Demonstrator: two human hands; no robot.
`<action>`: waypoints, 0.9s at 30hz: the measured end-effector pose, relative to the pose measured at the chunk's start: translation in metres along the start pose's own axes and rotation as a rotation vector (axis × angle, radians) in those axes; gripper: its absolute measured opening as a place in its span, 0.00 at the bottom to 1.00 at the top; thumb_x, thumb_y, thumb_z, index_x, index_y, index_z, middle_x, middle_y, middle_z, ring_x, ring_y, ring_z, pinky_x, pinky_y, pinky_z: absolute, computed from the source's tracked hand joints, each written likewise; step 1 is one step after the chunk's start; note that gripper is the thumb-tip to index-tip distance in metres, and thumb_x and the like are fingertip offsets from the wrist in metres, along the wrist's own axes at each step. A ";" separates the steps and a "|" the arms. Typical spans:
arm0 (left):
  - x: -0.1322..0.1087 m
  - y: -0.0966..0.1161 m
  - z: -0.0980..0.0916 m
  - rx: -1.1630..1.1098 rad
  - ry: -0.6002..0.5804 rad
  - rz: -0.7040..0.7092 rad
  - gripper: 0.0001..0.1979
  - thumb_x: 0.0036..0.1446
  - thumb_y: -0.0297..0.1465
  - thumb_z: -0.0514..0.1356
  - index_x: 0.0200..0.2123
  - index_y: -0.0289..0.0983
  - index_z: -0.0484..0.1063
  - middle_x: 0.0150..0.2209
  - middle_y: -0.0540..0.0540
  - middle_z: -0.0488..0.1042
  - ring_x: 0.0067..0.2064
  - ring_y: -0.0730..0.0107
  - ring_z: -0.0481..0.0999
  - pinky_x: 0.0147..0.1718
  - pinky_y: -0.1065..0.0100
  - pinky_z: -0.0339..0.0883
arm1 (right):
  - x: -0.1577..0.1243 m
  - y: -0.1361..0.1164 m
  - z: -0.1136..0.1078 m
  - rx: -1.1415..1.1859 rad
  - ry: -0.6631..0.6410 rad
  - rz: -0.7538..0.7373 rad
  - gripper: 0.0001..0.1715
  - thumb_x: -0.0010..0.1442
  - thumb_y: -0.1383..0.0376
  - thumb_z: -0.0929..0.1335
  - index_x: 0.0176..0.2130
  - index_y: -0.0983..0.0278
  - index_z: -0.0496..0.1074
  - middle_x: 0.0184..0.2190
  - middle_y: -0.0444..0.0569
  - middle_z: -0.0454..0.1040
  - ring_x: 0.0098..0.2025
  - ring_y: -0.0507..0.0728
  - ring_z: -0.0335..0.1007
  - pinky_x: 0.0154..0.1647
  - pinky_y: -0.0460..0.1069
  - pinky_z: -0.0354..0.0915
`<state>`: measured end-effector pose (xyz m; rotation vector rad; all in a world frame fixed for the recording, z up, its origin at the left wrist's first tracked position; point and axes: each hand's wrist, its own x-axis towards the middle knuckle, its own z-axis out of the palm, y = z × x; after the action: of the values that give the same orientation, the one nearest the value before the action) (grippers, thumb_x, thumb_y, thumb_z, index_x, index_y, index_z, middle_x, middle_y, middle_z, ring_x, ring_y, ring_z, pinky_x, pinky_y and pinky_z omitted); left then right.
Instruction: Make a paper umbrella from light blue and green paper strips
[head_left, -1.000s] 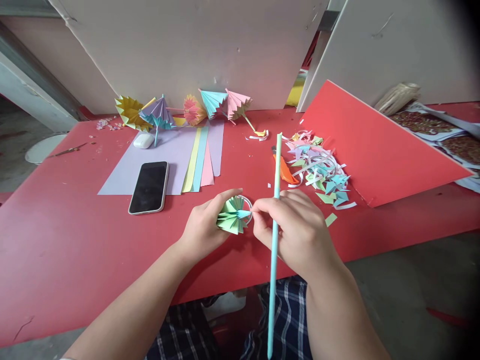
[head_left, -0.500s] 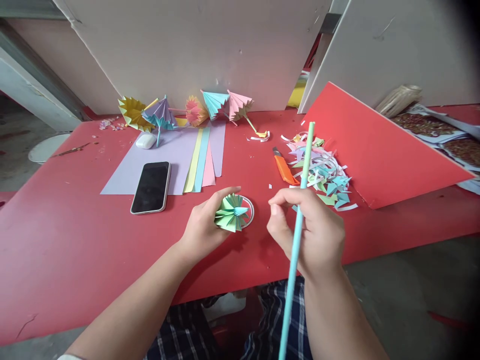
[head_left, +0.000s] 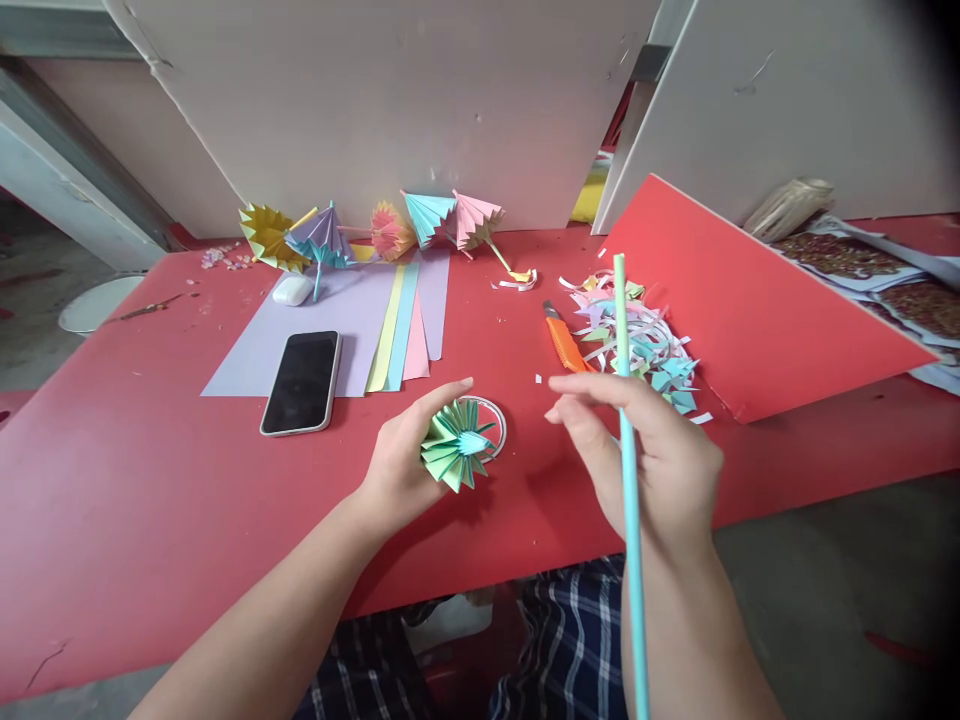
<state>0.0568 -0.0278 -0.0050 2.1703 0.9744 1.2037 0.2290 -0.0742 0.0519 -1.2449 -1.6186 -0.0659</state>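
My left hand (head_left: 401,450) is closed around a small pleated paper umbrella top (head_left: 459,446), green with a pale blue centre turned toward me. Right behind it on the table lies a white ring (head_left: 501,418), partly covered by the pleats. In my right hand (head_left: 652,460) is a long thin paper stick (head_left: 631,520), light blue with a pale green upper end, held nearly upright. It rests between the fingers and palm, while the thumb and index finger reach toward the left with a gap between their tips.
A phone (head_left: 301,382) lies left on the red table (head_left: 150,480), beside coloured paper sheets (head_left: 240,360) and an earphone case (head_left: 292,290). Finished paper umbrellas (head_left: 429,215) line the back. An orange cutter (head_left: 564,340), paper scraps (head_left: 645,340) and a tilted red board (head_left: 757,310) are right.
My right hand has moved a little right, and the stick has swung to a more upright slant. The green umbrella top has tipped slightly toward me in my left hand.
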 end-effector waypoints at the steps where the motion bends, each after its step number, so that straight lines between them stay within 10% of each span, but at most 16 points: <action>1: 0.001 0.001 0.000 0.022 0.000 0.019 0.25 0.49 0.31 0.61 0.51 0.41 0.59 0.24 0.53 0.69 0.23 0.76 0.69 0.24 0.74 0.65 | 0.000 -0.002 -0.001 0.009 -0.043 -0.046 0.08 0.54 0.70 0.66 0.36 0.60 0.70 0.27 0.42 0.74 0.27 0.51 0.70 0.28 0.46 0.67; 6: 0.005 0.004 -0.002 0.064 -0.008 0.133 0.22 0.50 0.31 0.59 0.50 0.40 0.60 0.22 0.56 0.67 0.18 0.81 0.60 0.19 0.77 0.59 | -0.002 -0.011 -0.001 -0.037 -0.198 -0.220 0.08 0.53 0.72 0.66 0.34 0.62 0.71 0.23 0.42 0.73 0.24 0.50 0.66 0.28 0.47 0.64; 27: 0.003 0.003 -0.001 0.079 -0.070 0.104 0.24 0.46 0.22 0.56 0.49 0.40 0.59 0.30 0.53 0.72 0.25 0.80 0.67 0.23 0.78 0.61 | -0.006 -0.008 0.011 -0.231 -0.157 -0.332 0.08 0.50 0.76 0.64 0.27 0.64 0.66 0.17 0.41 0.64 0.21 0.49 0.58 0.26 0.47 0.58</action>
<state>0.0581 -0.0271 -0.0006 2.3341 0.9038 1.1448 0.2151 -0.0756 0.0463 -1.1626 -1.9871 -0.3803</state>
